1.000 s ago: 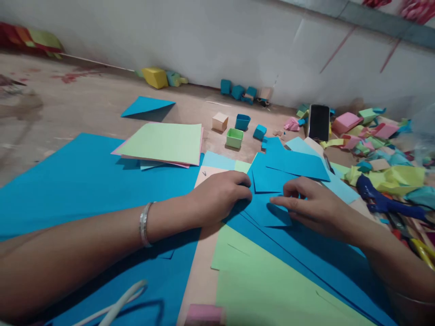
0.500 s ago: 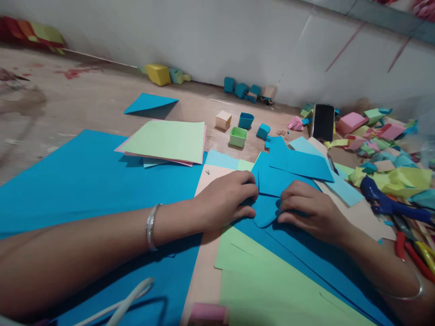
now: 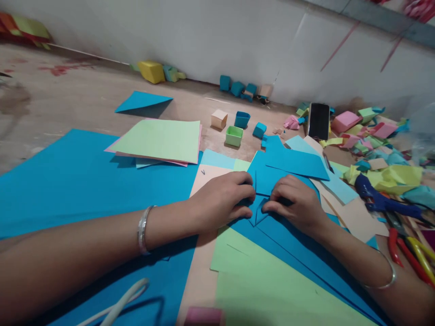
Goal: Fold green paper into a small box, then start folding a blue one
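A small piece of blue paper (image 3: pixel 258 209) lies between my hands, its lower part creased and lifted into a fold. My left hand (image 3: pixel 226 197) has its curled fingers on the paper's left edge. From the other side, my right hand (image 3: pixel 296 201) pinches the raised flap between thumb and fingers. The fingertips partly hide the paper. Just above it are more cut blue pieces (image 3: pixel 295 162), resting on larger blue sheets. Under my left wrist run a peach sheet (image 3: pixel 199 267) and a wide blue sheet (image 3: pixel 102 181); a light green sheet (image 3: pixel 258 280) spreads below my hands.
Small paper boxes, one of them green (image 3: pixel 234 136), stand beyond my hands. A phone (image 3: pixel 318 121) leans among paper scraps. At right lie a blue glue gun (image 3: pixel 382 197) and red-handled pliers (image 3: pixel 394 246). A white cable (image 3: pixel 127 301) crosses the lower left. Stacked sheets (image 3: pixel 159 140) sit left.
My right hand has moved left and slightly up, closer to my left hand, bending the blue paper's lower flap upward. My left hand keeps its hold. The whole view has shifted slightly.
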`<state>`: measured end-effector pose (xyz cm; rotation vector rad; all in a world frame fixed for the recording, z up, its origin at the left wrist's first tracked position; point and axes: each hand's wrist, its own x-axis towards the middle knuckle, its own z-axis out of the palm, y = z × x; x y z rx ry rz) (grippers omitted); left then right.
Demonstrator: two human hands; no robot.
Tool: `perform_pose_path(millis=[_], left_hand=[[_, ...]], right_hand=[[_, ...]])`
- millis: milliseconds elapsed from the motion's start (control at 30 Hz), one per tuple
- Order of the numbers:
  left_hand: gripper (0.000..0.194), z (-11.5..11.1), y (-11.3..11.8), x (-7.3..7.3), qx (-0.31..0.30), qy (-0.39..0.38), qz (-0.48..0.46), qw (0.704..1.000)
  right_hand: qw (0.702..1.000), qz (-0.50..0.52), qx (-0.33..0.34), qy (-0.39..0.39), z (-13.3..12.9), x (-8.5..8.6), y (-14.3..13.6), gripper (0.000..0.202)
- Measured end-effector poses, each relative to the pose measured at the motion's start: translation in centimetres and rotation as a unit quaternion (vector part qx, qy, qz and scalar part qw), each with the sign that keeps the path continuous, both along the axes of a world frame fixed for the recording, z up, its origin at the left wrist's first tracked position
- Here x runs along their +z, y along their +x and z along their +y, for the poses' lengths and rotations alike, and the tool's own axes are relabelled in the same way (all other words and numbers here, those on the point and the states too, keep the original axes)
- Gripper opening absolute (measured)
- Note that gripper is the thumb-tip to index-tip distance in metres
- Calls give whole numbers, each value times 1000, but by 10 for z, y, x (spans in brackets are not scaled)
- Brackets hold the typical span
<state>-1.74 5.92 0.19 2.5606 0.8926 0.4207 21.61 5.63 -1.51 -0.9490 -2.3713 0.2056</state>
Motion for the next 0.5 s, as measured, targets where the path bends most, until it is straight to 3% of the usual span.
perform_pose_path(millis=[233, 500], left_hand=[[16, 5, -1, -5, -16, 7, -29, 999], [16, 5, -1, -4, -28, 53, -11, 998]], right_hand=[[999, -10, -21, -27, 2, -3, -2, 40], [997, -57, -48, -4, 6, -6, -1, 48]])
